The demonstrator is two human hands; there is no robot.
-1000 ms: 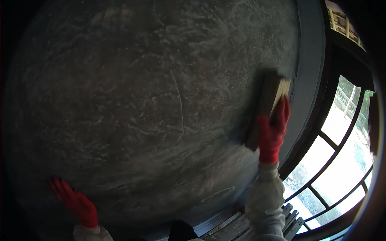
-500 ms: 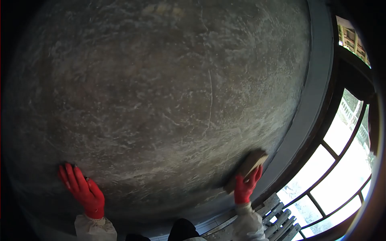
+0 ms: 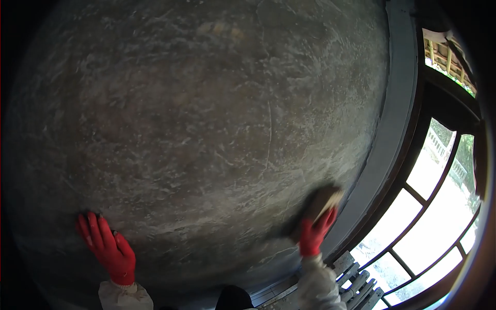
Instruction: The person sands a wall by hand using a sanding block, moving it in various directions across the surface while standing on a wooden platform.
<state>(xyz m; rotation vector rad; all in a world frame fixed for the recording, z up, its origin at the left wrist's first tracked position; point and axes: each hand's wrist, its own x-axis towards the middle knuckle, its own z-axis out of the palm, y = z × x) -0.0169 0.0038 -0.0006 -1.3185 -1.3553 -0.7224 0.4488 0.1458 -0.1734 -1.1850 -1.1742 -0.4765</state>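
A grey-brown wall (image 3: 206,139), mottled with pale scratches and a thin vertical crack, fills most of the view. Against its lower left part rests my left hand (image 3: 110,251), in a red glove, fingers stretched out and nothing held. At the lower right, my right hand (image 3: 316,235), also red-gloved, grips a flat wooden sanding block (image 3: 316,206) close to the wall's right edge. The block stands tilted, its long side running up to the right, blurred by motion. Its face toward the wall is hidden.
A grey vertical strip (image 3: 385,139) borders the wall on the right. Beyond it is a dark-framed window (image 3: 429,199) with bright daylight. Grey slatted wood (image 3: 359,289) stands below the window. A dark rounded shape (image 3: 233,298) shows at the bottom edge.
The sanding block in my right hand has moved slightly up the wall. My left hand keeps its place. The view has shifted a little, bringing the window farther left.
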